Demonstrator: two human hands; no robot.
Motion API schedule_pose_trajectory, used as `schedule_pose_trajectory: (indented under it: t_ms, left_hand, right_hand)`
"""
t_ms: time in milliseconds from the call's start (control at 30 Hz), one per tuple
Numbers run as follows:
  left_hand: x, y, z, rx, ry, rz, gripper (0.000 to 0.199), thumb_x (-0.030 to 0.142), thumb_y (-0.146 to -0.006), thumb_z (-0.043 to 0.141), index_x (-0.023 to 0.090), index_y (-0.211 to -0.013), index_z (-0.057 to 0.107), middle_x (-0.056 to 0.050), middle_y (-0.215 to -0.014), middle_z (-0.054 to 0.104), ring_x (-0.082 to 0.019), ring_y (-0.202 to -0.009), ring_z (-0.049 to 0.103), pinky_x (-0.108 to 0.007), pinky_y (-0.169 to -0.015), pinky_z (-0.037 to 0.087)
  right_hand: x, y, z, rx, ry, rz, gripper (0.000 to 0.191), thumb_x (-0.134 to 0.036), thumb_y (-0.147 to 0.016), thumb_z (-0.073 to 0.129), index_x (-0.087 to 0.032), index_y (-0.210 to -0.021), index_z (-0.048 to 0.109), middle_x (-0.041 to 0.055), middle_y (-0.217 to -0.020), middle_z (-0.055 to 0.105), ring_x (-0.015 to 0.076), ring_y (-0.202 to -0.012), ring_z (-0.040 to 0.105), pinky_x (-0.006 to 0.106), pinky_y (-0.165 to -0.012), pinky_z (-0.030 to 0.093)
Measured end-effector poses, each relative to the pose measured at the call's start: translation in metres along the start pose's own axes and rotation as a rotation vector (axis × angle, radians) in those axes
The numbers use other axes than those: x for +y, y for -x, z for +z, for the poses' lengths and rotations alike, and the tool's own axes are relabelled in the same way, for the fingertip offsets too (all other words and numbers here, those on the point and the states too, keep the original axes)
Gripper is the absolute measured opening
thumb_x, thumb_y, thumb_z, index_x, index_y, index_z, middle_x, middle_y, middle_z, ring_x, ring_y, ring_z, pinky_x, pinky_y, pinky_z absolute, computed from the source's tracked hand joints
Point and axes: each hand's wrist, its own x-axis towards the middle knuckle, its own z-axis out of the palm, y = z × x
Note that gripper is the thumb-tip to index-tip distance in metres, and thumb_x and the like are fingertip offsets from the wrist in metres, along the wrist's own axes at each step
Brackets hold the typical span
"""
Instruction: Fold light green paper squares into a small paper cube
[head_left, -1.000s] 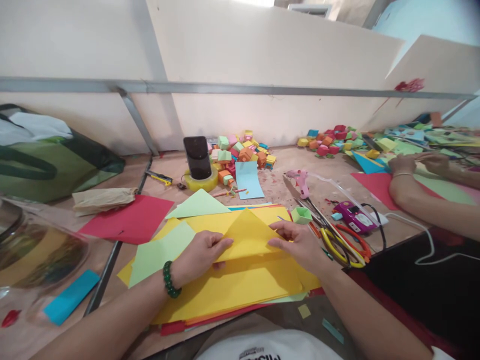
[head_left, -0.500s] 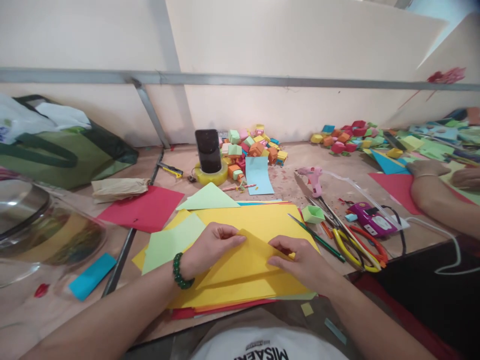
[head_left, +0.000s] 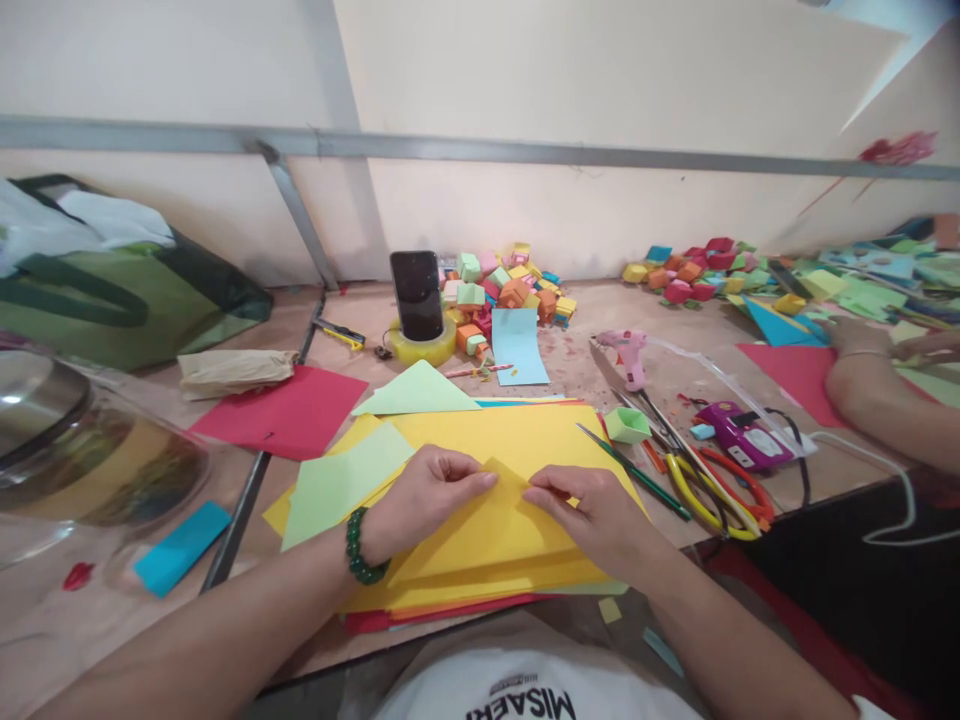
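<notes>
A yellow paper piece (head_left: 504, 492) is pinched between my two hands over a stack of yellow sheets (head_left: 525, 430). My left hand (head_left: 427, 500), with a green bead bracelet (head_left: 364, 546) at the wrist, grips its left side between thumb and fingers. On the right side, my right hand (head_left: 592, 505) has thumb and fingertips closed on the same paper. Light green sheets (head_left: 345, 480) lie beside my left hand. Just beyond my right hand are green-handled scissors (head_left: 637, 474) and a small green paper box (head_left: 628, 425).
A phone (head_left: 418, 296) stands in a tape roll (head_left: 422, 343) before a heap of paper cubes (head_left: 514, 292). To the right lie a pink glue gun (head_left: 626, 352), yellow-handled pliers (head_left: 701, 498) and a purple device (head_left: 742, 435). Another person's arm (head_left: 885, 395) rests at far right.
My right hand has shifted slightly left along the yellow paper, bringing its fingertips closer to my left hand. At far right, the other person's hands have moved a little.
</notes>
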Motion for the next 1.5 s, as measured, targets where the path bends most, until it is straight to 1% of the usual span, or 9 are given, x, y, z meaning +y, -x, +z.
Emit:
schedule_pose_trajectory:
  t_ms: [133, 267, 433, 567, 667, 867, 1033, 1267, 1500]
  left_hand:
    - [0.000, 0.000, -0.001, -0.004, 0.020, -0.032, 0.045, 0.052, -0.074, 0.055, 0.017, -0.052, 0.040, 0.005, -0.052, 0.026, -0.007, -0.051, 0.024, -0.022, -0.045, 0.018]
    - [0.001, 0.000, 0.000, -0.039, 0.135, -0.104, 0.045, 0.055, -0.070, 0.060, 0.016, -0.054, 0.045, 0.005, -0.052, 0.033, -0.007, -0.050, 0.028, -0.021, -0.045, 0.023]
    - [-0.001, 0.000, 0.000, -0.045, 0.296, -0.115, 0.035, 0.046, -0.065, 0.069, 0.014, -0.060, 0.056, 0.003, -0.054, 0.046, -0.008, -0.053, 0.036, -0.020, -0.048, 0.031]
    - [-0.002, 0.000, 0.000, -0.053, 0.342, -0.114, 0.030, 0.042, -0.065, 0.070, 0.014, -0.061, 0.060, 0.003, -0.056, 0.049, -0.008, -0.054, 0.039, -0.020, -0.050, 0.033]
    - [-0.001, 0.001, -0.001, -0.056, 0.327, -0.104, 0.031, 0.043, -0.065, 0.070, 0.014, -0.060, 0.058, 0.003, -0.056, 0.048, -0.008, -0.055, 0.037, -0.021, -0.050, 0.032]
    - [0.004, 0.002, -0.002, -0.070, 0.204, -0.040, 0.037, 0.046, -0.070, 0.062, 0.016, -0.056, 0.047, 0.005, -0.055, 0.032, -0.008, -0.055, 0.025, -0.023, -0.049, 0.021]
    - [0.008, 0.002, -0.001, -0.043, 0.096, 0.005, 0.046, 0.048, -0.076, 0.055, 0.019, -0.051, 0.030, 0.005, -0.055, 0.019, -0.008, -0.054, 0.017, -0.025, -0.048, 0.016]
    - [0.007, 0.003, -0.001, -0.025, 0.050, 0.035, 0.046, 0.050, -0.078, 0.050, 0.019, -0.052, 0.027, 0.005, -0.055, 0.018, -0.008, -0.053, 0.017, -0.025, -0.047, 0.016]
    - [0.004, 0.001, 0.000, 0.026, -0.005, 0.072, 0.046, 0.047, -0.079, 0.049, 0.019, -0.051, 0.027, 0.005, -0.053, 0.019, -0.007, -0.051, 0.019, -0.024, -0.046, 0.018]
  right_hand:
    - [-0.003, 0.002, -0.002, -0.019, 0.001, 0.023, 0.032, -0.037, -0.093, 0.044, -0.019, -0.073, 0.062, -0.0003, -0.066, 0.063, 0.0120, -0.060, 0.053, 0.023, -0.057, 0.036]
    - [-0.007, 0.004, -0.004, -0.047, -0.106, 0.060, 0.031, -0.038, -0.091, 0.046, -0.018, -0.070, 0.059, -0.0018, -0.063, 0.060, 0.0112, -0.059, 0.050, 0.023, -0.055, 0.035]
    - [-0.009, 0.003, -0.007, -0.066, -0.226, 0.105, 0.020, -0.032, -0.082, 0.054, -0.018, -0.069, 0.060, -0.0022, -0.065, 0.062, 0.0112, -0.061, 0.051, 0.022, -0.054, 0.037]
    - [-0.010, 0.001, -0.006, -0.067, -0.248, 0.130, 0.018, -0.031, -0.079, 0.056, -0.018, -0.067, 0.061, -0.0020, -0.063, 0.062, 0.0110, -0.059, 0.051, 0.022, -0.054, 0.037]
    - [-0.009, 0.001, -0.005, -0.069, -0.260, 0.138, 0.019, -0.032, -0.079, 0.056, -0.018, -0.068, 0.061, -0.0020, -0.063, 0.061, 0.0107, -0.059, 0.050, 0.022, -0.055, 0.037]
    - [-0.006, 0.001, -0.002, -0.061, -0.237, 0.141, 0.021, -0.033, -0.080, 0.057, -0.017, -0.068, 0.062, -0.0024, -0.061, 0.060, 0.0100, -0.057, 0.048, 0.021, -0.053, 0.036]
    - [-0.004, -0.001, -0.001, -0.045, -0.214, 0.128, 0.021, -0.033, -0.080, 0.058, -0.017, -0.067, 0.062, -0.0022, -0.060, 0.060, 0.0098, -0.056, 0.047, 0.022, -0.053, 0.036]
    - [-0.002, -0.001, 0.002, -0.028, -0.190, 0.117, 0.023, -0.035, -0.082, 0.058, -0.018, -0.066, 0.060, -0.0027, -0.059, 0.058, 0.0098, -0.055, 0.046, 0.022, -0.052, 0.037]
    - [-0.004, 0.000, 0.003, -0.024, -0.169, 0.100, 0.025, -0.035, -0.082, 0.057, -0.018, -0.065, 0.058, -0.0031, -0.058, 0.056, 0.0096, -0.055, 0.044, 0.022, -0.052, 0.035]
